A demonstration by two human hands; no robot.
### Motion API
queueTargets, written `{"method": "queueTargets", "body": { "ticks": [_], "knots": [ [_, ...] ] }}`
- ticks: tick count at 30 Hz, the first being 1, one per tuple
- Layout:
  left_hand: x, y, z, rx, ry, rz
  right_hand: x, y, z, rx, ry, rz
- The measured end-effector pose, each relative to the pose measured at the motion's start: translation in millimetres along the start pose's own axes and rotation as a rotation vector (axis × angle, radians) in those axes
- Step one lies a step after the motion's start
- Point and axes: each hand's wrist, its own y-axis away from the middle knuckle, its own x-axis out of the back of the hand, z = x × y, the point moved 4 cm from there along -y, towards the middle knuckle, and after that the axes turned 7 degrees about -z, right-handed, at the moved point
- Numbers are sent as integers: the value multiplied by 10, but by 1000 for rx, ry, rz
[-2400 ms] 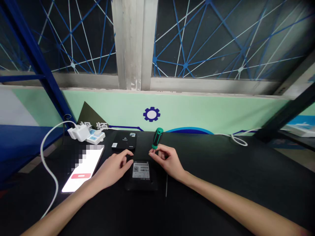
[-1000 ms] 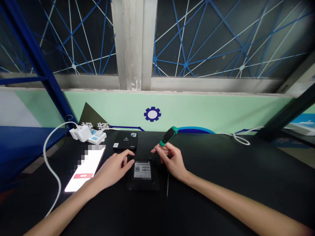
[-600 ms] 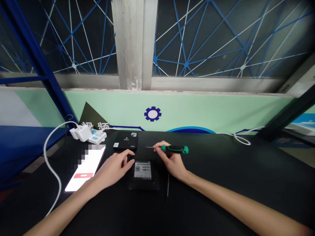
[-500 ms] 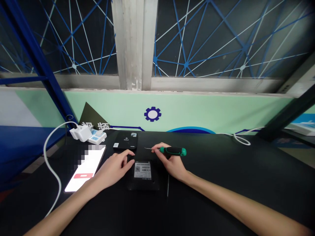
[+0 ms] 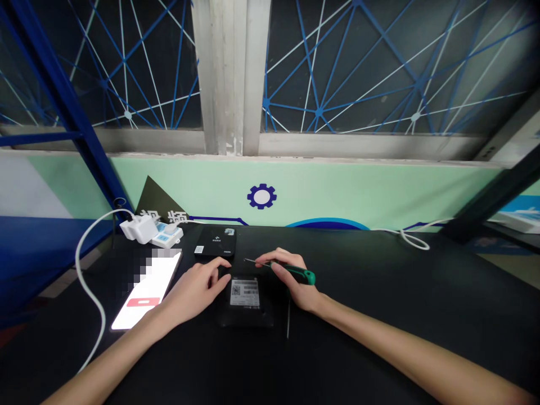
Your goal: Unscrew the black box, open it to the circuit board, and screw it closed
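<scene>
The left hand and right hand are bare, with slim fingers; the left forearm and right forearm are bare too, slender and smooth, tapering toward the wrists.

Looks like a workshop here, judging by the green-and-black screwdriver over the black desk, labelled black device, white power strip and, look, gear emblem on the green wall!

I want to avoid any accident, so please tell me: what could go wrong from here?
The screwdriver in the right grip points toward the left grip, so a slip might prick it. The thin metal rod near the right grip could perhaps be knocked away. The lit phone beside the left forearm may get nudged.
</scene>
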Motion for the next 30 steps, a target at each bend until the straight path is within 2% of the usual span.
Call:
{"method": "queueTargets", "body": {
  "ticks": [8,18,23,30],
  "knots": [
    [-11,-10,-17,-4,-10,7,-68,-4,96,-127,-163,73],
    [2,11,38,-35,-64,-13,-79,-14,65,-88,-67,14],
    [-6,2,27,-29,-66,-28,-73,-17,30,-72,-106,-6],
    [1,6,40,-34,-47,-28,-45,-22,45,-113,-194,73]
  ]
}}
